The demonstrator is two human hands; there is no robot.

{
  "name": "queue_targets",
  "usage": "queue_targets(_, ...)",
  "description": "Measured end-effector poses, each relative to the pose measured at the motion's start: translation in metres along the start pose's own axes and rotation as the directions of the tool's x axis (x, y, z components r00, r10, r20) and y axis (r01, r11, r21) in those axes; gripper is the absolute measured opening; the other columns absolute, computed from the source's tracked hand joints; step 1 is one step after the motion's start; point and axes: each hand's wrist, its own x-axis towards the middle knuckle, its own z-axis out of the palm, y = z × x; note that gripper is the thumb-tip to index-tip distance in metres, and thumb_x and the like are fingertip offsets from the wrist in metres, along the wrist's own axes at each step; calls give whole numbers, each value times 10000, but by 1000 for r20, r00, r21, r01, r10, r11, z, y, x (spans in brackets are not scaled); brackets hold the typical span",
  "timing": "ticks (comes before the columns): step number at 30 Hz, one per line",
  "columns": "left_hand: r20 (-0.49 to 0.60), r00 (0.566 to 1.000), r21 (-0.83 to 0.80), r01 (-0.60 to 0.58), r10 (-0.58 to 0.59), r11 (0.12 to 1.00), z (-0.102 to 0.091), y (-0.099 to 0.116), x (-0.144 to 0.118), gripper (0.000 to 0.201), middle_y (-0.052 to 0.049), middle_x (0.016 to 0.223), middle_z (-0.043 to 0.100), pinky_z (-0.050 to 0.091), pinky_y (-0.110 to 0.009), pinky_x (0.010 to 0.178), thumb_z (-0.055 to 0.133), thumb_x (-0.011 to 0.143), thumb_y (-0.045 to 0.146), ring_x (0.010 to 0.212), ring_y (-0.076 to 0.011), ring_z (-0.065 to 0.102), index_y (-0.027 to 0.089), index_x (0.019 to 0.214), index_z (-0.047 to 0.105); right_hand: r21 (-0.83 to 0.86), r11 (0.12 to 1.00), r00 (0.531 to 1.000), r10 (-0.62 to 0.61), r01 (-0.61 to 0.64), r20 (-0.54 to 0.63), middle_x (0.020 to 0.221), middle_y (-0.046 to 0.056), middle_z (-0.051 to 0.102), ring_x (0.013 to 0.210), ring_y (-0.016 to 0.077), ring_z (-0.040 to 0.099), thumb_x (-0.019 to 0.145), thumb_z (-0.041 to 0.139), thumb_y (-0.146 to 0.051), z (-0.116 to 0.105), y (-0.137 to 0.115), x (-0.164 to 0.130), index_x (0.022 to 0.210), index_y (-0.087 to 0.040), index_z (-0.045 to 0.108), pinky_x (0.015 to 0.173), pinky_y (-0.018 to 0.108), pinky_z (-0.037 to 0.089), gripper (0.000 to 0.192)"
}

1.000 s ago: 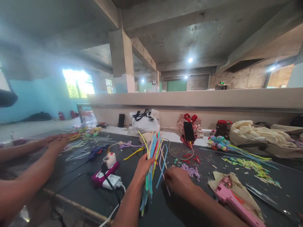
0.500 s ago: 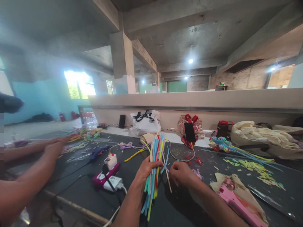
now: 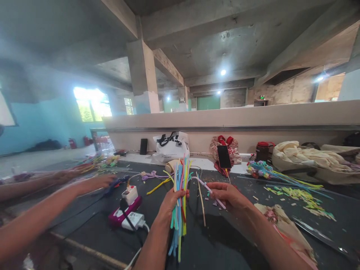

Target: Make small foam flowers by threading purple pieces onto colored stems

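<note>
The left hand (image 3: 171, 198) is clamping the bundle of coloured sticks (image 3: 180, 195); the right hand (image 3: 227, 195), fingers pinched, is drawing one lilac stick (image 3: 209, 189) out, most remaining bundled.

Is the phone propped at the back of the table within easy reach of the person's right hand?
Probably yes. The right hand sits just in front of the phone, with only scraps between, though it is already pinching a lilac strip.

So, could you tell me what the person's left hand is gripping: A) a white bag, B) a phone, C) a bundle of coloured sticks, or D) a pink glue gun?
C: the left hand is closed round an upright bundle of coloured sticks, while the phone and white bag sit at the far edge of the table.
</note>
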Motion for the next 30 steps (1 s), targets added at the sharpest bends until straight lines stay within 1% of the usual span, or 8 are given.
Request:
queue_targets(4, 26, 1000, 10, 4, -5, 1000, 3, 4, -7, 136, -32, 645, 670, 450, -203, 550, 573, 578, 107, 548, -122, 593, 140, 706, 606, 66, 998, 1000, -9, 10, -26, 439, -62, 485, 314, 13, 300, 523, 605, -149, 5, 8, 3, 717, -129, 599, 321, 161, 181, 195)
queue_targets(6, 55, 998, 21, 11, -12, 1000, 5, 6, -10, 142, -48, 681, 676, 448, -208, 542, 585, 579, 132, 577, -137, 600, 137, 716, 620, 67, 998, 998, -8, 11, -55, 369, -89, 402, 290, 12, 257, 529, 577, -147, 7, 12, 6, 616, -140, 552, 309, 162, 137, 91)
queue_targets(8, 79, 997, 32, 11, -14, 999, 6, 7, -13, 151, -55, 705, 677, 443, -202, 530, 592, 578, 145, 597, -142, 602, 135, 725, 628, 68, 998, 997, -8, 13, -73, 357, -100, 366, 281, 14, 239, 536, 549, -152, 7, 14, 7, 583, -155, 506, 305, 164, 116, 64)
queue_targets(15, 142, 990, 42, -12, 5, 999, 9, 1, -10, 208, -49, 681, 667, 447, -225, 571, 631, 534, 157, 626, -160, 606, 130, 739, 618, -4, 1000, 994, 17, -18, -112, 358, -100, 368, 283, 20, 280, 552, 544, -174, 9, 29, 12, 567, -157, 484, 316, 167, 155, 65)
queue_targets(20, 147, 989, 26, -32, 28, 999, 18, -7, -8, 286, -24, 611, 647, 452, -263, 528, 651, 474, 119, 521, -157, 583, 126, 752, 587, -70, 996, 990, 38, -48, -133, 426, -72, 478, 295, 26, 334, 562, 545, -191, 16, 45, 16, 619, -156, 507, 318, 167, 163, 76)
queue_targets(22, 140, 989, 13, -44, 42, 999, 20, -10, -6, 298, -16, 596, 641, 452, -265, 525, 654, 459, 108, 509, -153, 577, 129, 746, 576, -90, 994, 986, 49, -64, -159, 395, -83, 448, 282, 28, 325, 585, 547, -231, 21, 52, 17, 617, -161, 497, 312, 166, 156, 92)
queue_targets(25, 141, 989, -6, -52, 52, 999, 21, -13, -4, 293, -25, 603, 644, 455, -270, 523, 658, 449, 103, 511, -154, 578, 127, 726, 564, -110, 989, 980, 74, -95, -187, 337, -98, 377, 254, 30, 291, 614, 553, -351, 31, 63, 19, 575, -166, 469, 300, 170, 148, 207)
queue_targets(30, 118, 990, -41, -69, 73, 997, 21, -14, -4, 299, -24, 600, 648, 464, -281, 509, 657, 470, 120, 496, -154, 577, 140, 747, 546, -122, 987, 972, 78, -107, -221, 319, -90, 382, 250, 33, 298, 599, 559, -433, 42, 68, 20, 543, -170, 440, 293, 174, 146, 294)
